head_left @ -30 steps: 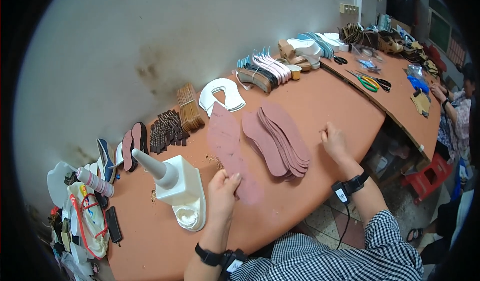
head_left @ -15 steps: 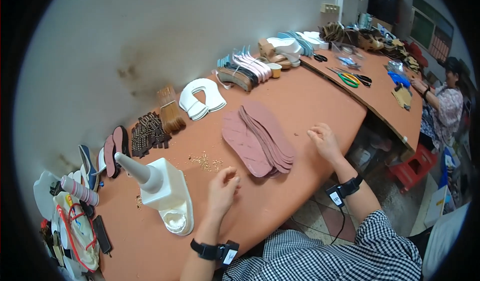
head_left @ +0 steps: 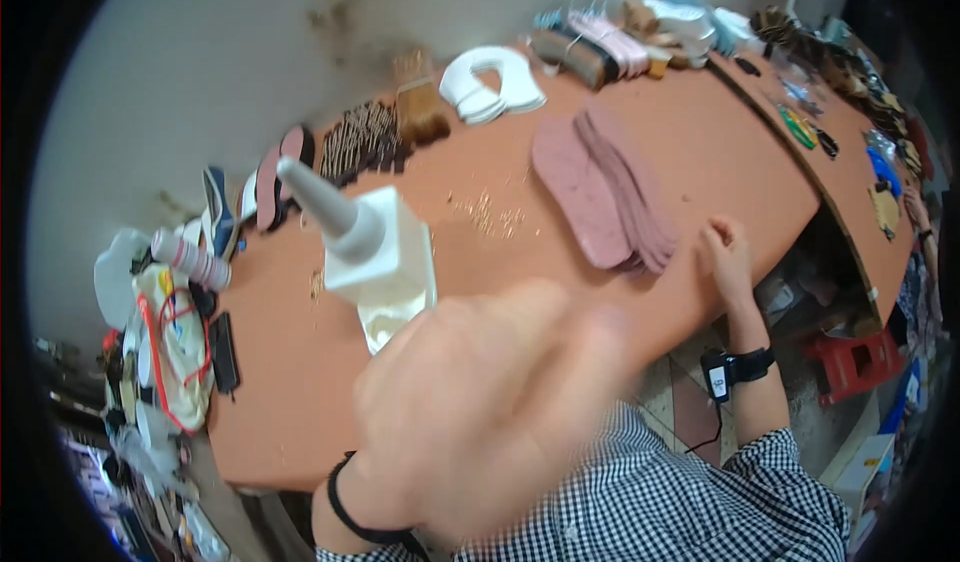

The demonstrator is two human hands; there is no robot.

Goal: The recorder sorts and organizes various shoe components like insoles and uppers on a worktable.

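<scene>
Lying on table (head_left: 740, 152): insoles (head_left: 574, 192), pink, probably light, bendy; best gripped by an edge. My right hand (head_left: 728, 259): near them, half-curled, seemingly empty. My left hand (head_left: 470, 402): raised, blurred; opening, contents unclear.

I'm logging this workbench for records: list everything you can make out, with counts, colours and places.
Sole-shaped pieces: several, pink, mid-table
Table: one, orange-brown, centre
Cone-topped container: one, white and grey, centre-left
Small bits: many, gold, beside container
Arched stack: one, white, by wall
Strap bundle: one, brown, by wall
Studded strips: many, dark, by wall
Soles: two, pink and black, by wall
Spool: one, pink-white, left
Stool: one, red, lower right
Tool handles: pair, green, far right
Left hand: one, bare, blurred, foreground
Right hand: one, bare, right of pieces
</scene>
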